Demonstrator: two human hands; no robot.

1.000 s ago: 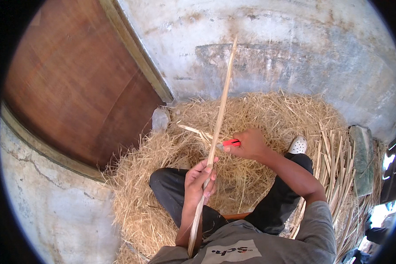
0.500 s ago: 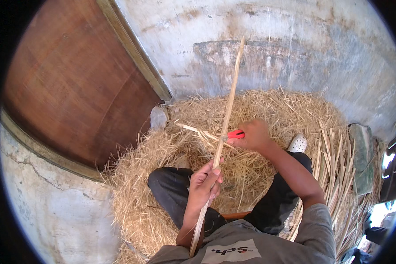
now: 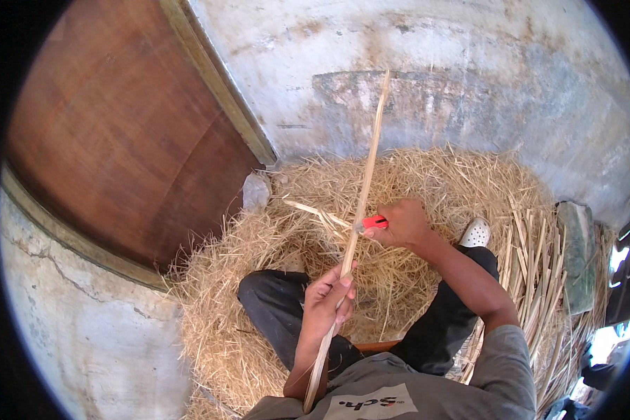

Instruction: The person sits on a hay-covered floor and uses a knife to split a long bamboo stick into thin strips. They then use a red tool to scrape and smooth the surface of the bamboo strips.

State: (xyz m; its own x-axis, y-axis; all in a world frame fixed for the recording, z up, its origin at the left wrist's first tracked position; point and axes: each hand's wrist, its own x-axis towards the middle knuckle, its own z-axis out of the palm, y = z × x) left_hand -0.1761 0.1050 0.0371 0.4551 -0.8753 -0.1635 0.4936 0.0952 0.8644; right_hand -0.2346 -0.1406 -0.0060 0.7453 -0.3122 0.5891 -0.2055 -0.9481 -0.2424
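While straw [image 3: 224,315] is spreading around two dark-trousered legs [image 3: 462,297], a stained wall [image 3: 483,84] is running along its far edge, one brown panel [image 3: 119,133] beside its left. The left hand [image 3: 327,301] is gripping one long wooden strip [image 3: 369,168] above the straw's middle; the right hand [image 3: 404,224] is holding one red cutter [image 3: 376,222] against it. Many overlapping strips [image 3: 534,262] are lying along the right edge.

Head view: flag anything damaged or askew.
The wall at lower left has a jagged crack breaking its surface. The stick in the left hand seems kinked near its far tip, out of line.
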